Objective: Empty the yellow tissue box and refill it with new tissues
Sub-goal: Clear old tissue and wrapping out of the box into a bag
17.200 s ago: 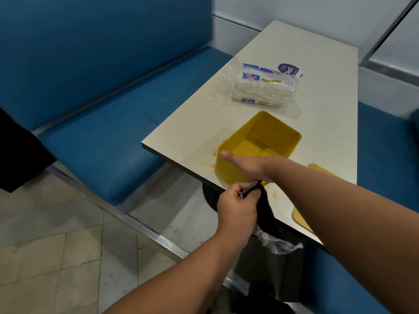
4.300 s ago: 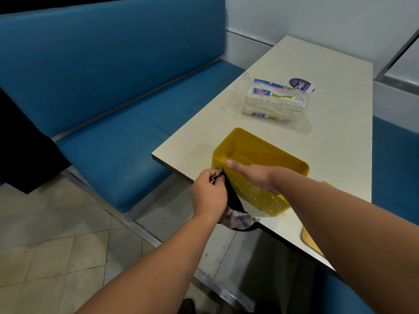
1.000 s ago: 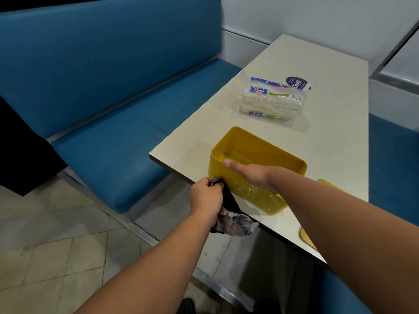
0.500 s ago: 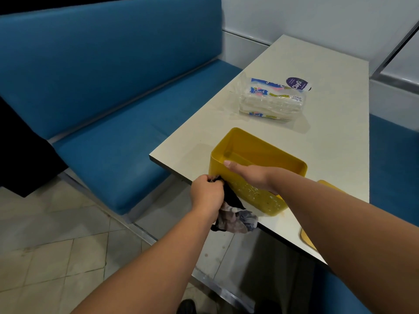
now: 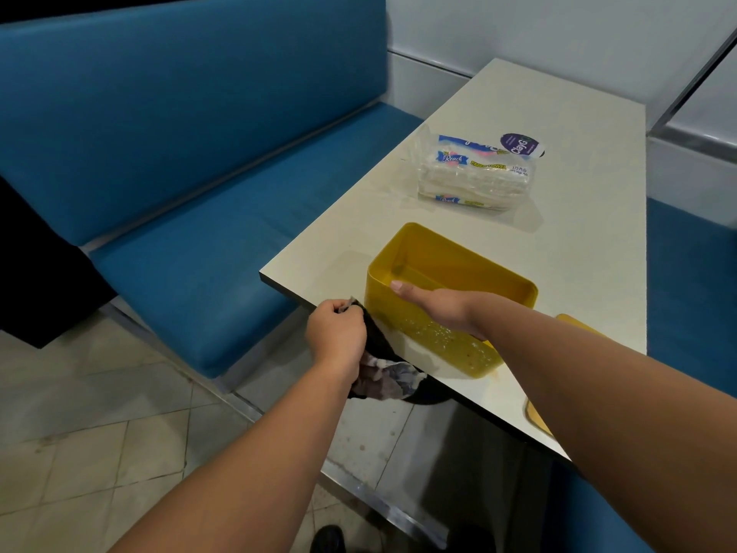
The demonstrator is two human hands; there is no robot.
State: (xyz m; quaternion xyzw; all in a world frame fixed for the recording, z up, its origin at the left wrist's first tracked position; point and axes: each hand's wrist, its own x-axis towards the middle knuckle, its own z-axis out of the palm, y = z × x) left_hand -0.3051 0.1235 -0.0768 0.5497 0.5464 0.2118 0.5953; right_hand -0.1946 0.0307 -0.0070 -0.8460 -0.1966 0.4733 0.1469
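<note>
The open-topped yellow plastic tissue box (image 5: 458, 273) is sitting near the front edge of the pale rectangular table (image 5: 578, 233), its inside looking bare. The right hand (image 5: 436, 307) is reaching over the near rim, thumb extended; the fingers are hidden, so its grip is unclear. The left hand (image 5: 337, 337) is clenching a black plastic bag (image 5: 379, 341) (crumpled tissue showing inside) just beside the box. A wrapped pack of white paper towels (image 5: 474, 173) is lying farther back.

A cream table (image 5: 590, 249) carries the yellow box (image 5: 458, 349) and tissue pack (image 5: 474, 173).
</note>
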